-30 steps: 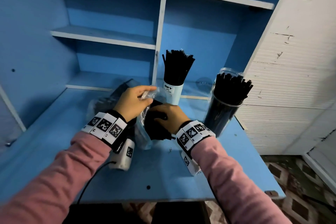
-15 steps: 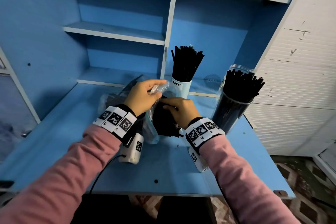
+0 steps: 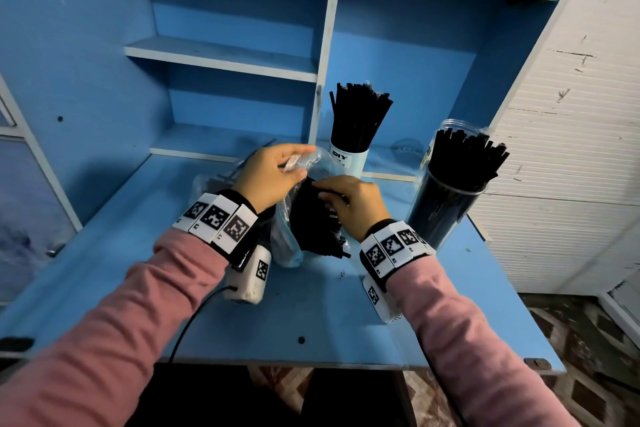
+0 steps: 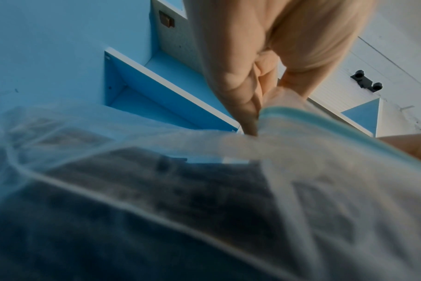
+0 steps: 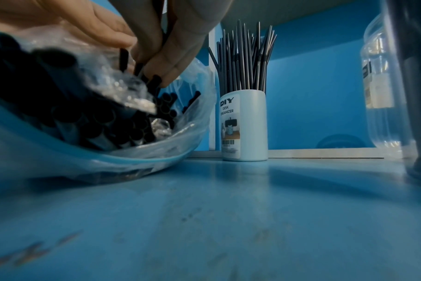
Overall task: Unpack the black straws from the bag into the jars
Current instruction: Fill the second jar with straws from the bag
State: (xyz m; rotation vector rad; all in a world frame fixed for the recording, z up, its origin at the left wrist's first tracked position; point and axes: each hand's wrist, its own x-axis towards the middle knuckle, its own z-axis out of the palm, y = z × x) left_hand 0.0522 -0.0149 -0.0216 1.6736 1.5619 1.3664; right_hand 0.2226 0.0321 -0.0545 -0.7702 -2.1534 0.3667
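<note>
A: Clear plastic bag (image 3: 287,239), lying on the blue table (image 3: 311,315); left hand (image 3: 270,177) pinches its rim up. Black straws (image 5: 89,117) inside; right hand (image 3: 353,204), grip closed on a few.

B: Advice: draw them out lengthwise with the mouth held wide. Clear jar (image 3: 446,204) and white jar (image 3: 348,158), both well stocked, stand near.

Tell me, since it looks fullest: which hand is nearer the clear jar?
Right. The right hand sits in the bag beside the clear jar; the left hand holds the bag's far side.
</note>
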